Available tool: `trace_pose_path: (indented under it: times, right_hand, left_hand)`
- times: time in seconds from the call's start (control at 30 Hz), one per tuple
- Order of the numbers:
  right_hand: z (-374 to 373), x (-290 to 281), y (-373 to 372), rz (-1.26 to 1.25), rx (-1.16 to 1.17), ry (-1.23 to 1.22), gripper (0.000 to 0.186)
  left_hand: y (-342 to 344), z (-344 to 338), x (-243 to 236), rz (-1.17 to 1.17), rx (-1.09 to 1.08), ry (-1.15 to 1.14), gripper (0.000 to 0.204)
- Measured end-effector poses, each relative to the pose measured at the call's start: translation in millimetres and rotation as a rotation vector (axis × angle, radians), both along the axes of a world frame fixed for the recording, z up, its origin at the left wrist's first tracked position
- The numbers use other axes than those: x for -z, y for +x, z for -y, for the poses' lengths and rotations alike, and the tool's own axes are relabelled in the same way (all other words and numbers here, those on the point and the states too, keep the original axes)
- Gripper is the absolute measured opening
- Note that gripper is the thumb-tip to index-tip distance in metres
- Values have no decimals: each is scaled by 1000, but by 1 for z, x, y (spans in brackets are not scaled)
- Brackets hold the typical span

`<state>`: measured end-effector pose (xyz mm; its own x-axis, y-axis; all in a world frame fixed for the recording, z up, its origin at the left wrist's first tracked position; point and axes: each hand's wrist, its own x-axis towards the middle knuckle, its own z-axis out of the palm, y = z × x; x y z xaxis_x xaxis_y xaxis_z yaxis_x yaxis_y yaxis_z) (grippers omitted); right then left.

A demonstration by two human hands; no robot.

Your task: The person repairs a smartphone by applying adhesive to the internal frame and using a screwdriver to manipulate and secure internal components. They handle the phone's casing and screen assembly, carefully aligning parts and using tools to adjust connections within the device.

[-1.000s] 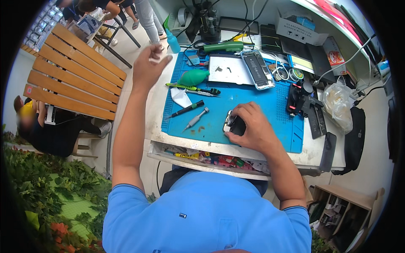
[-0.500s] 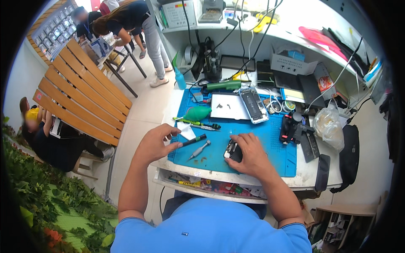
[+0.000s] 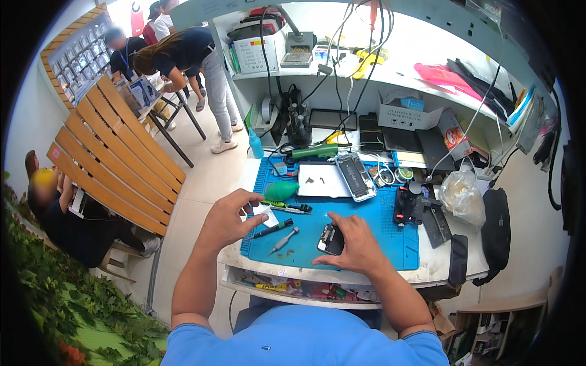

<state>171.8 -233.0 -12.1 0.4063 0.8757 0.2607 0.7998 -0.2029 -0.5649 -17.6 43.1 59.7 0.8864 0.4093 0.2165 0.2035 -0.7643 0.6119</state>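
Note:
My left hand point(image 3: 237, 218) hovers at the mat's left, fingers curved and apart, holding nothing visible, near a white folded sheet point(image 3: 265, 218). My right hand point(image 3: 354, 244) is open around a small black phone assembly point(image 3: 330, 240) on the blue mat point(image 3: 383, 241), index finger beyond its top, thumb below its lower edge. Between the hands lie a black-green screwdriver point(image 3: 272, 229) and a grey metal screwdriver point(image 3: 283, 241). Behind them are a green air blower point(image 3: 281, 191), more slim tools point(image 3: 289, 208) and an opened phone point(image 3: 355, 177) resting on a white pad point(image 3: 315, 188).
A holder device point(image 3: 408, 204), plastic bag point(image 3: 462, 199) and black case point(image 3: 494, 232) crowd the right. Cables hang from a loaded shelf point(image 3: 268, 74). An open drawer point(image 3: 238, 277) is below. Several people, one bending point(image 3: 189, 55), one seated point(image 3: 67, 226), are beside slatted wood point(image 3: 122, 152).
My left hand has come down from near the spray bottle to over the mat's left. My right hand's fingers have spread from the phone assembly. The camera has tilted up, showing more shelf.

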Motion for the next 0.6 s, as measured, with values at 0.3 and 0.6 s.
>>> trace_pose_path:
  times: [0.3,0.6]
  right_hand:
    - [0,16,10,20,-40,44,116]
    - [4,16,11,-48,-56,46,113]
  left_hand:
    - [27,-3,-13,103,66,133,36]
    - [6,14,14,-281,-7,17,32]
